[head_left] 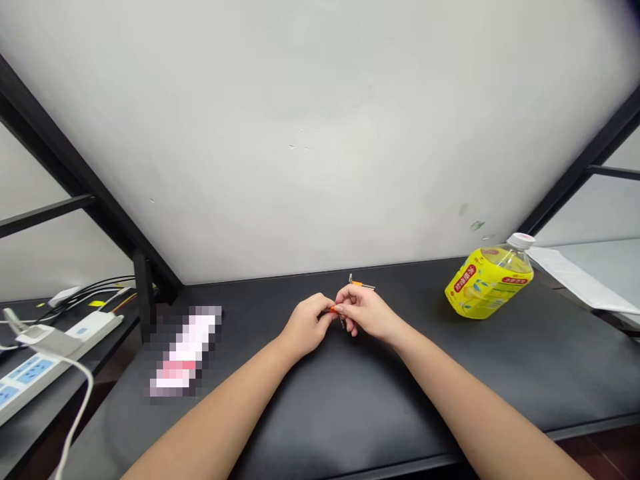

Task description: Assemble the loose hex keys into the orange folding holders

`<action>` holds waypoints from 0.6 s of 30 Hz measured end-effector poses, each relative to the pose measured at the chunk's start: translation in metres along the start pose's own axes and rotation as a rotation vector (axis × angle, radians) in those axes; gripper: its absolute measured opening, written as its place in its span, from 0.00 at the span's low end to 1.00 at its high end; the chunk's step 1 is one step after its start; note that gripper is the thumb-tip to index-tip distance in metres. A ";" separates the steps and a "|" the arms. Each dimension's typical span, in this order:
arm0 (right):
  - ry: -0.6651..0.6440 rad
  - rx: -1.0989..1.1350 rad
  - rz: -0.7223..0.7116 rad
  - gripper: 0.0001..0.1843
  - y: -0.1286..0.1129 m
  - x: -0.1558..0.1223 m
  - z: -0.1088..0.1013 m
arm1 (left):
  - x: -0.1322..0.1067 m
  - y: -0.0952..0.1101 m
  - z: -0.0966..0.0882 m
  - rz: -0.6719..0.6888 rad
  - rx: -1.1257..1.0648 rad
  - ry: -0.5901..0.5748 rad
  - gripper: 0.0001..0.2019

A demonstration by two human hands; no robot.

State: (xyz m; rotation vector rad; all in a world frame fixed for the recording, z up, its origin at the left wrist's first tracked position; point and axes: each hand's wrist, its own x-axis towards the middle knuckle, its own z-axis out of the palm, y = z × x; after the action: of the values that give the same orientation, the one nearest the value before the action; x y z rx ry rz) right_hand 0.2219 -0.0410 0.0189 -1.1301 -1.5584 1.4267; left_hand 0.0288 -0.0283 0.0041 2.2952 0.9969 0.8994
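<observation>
Near the middle of the dark table [320, 427], my left hand [307, 325] and my right hand [367, 312] meet with fingertips pinched together. Between them is a small orange piece [333, 309], mostly hidden by the fingers, so its kind is unclear. Another small orange and metallic item [357, 284] shows just beyond my right hand; whether that hand also holds it, I cannot tell. A thin dark bit pokes out below the right fingertips, too small to name.
A yellow-labelled drink bottle [487, 283] with a white cap stands at the right. Left lies a blurred-out pink and white rectangle [187, 350]. A white power strip [37, 363] with cables sits farther left. White paper [583, 277] lies beyond the bottle; a pale wall [320, 133] rises behind.
</observation>
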 end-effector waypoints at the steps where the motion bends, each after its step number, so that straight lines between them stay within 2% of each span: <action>1: 0.023 -0.042 -0.025 0.13 0.001 0.000 0.003 | 0.000 -0.001 0.000 -0.005 0.000 0.003 0.07; 4: 0.083 -0.294 -0.168 0.06 0.004 -0.001 0.007 | 0.001 -0.002 -0.001 -0.023 0.025 -0.018 0.07; 7: 0.101 -0.477 -0.267 0.04 0.004 -0.002 0.006 | 0.002 -0.003 -0.001 -0.047 0.042 -0.050 0.08; 11: 0.130 -0.523 -0.228 0.07 0.004 -0.002 -0.002 | 0.003 -0.005 -0.002 -0.106 0.036 -0.059 0.08; 14: 0.281 -0.579 -0.206 0.07 0.005 0.003 -0.018 | 0.004 -0.011 -0.003 -0.158 0.086 -0.048 0.08; 18: 0.510 -0.695 -0.100 0.05 0.014 0.011 -0.047 | 0.005 -0.020 -0.005 -0.236 0.290 -0.012 0.12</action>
State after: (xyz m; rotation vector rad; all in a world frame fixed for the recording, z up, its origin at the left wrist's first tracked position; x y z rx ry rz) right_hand 0.2631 -0.0142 0.0098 -1.6221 -1.7218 0.4457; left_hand 0.0182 -0.0114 -0.0032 2.3413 1.4384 0.6791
